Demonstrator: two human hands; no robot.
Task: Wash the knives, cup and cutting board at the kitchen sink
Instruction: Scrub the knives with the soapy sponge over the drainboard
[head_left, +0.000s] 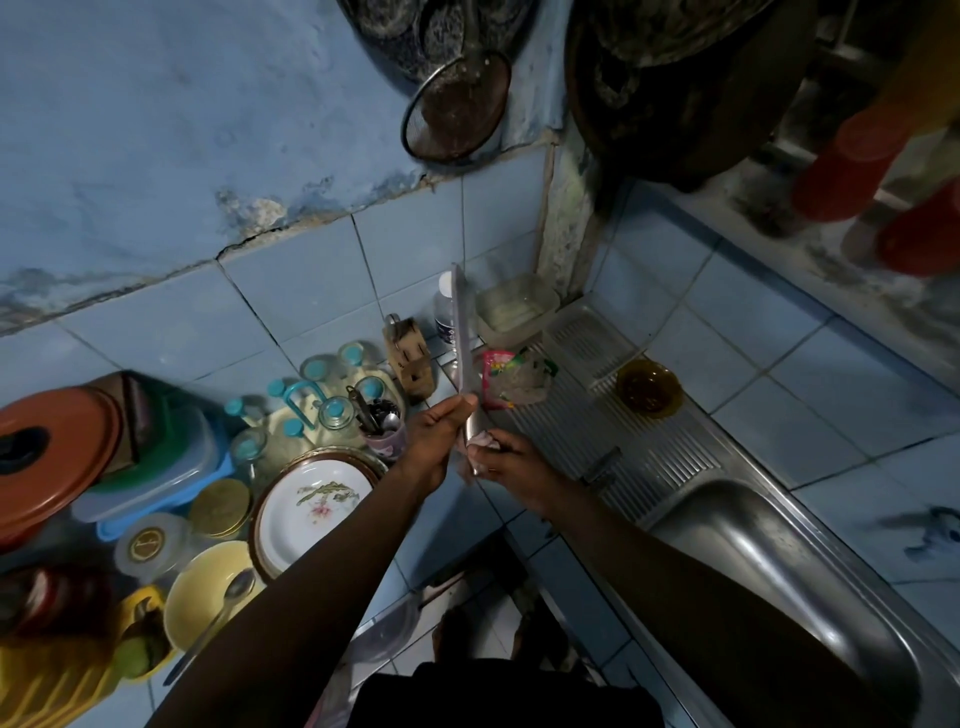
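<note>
The knife (461, 332) stands nearly upright above the tiled counter (457, 525), its long blade pointing up toward the blue wall and its lower end held between both hands, just left of the sink's ribbed drainboard (613, 431). The left hand (441, 431) has its fingers (460, 404) fairly straight, pressed flat along the left side of the blade near its base. The right hand (506, 465) has its fingers curled round the lower end of the knife together with a pale, crumpled cloth or sponge (480, 441); which of the two it is I cannot tell. The steel sink basin (769, 561) lies to the right, near the right forearm. On the drainboard, a brown glass bowl (648, 387) sits toward the far corner, and a pink and green plastic packet (511, 376) lies at its left edge, just behind the knife. A wooden knife block (410, 353) stands against the wall tiles beside it. At the left end of the counter, a floral plate (317, 506) rests on a stack, a yellow bowl (208, 587) holds a spoon (218, 613), and a cup of utensils (382, 423) stands just beside the left hand.
</note>
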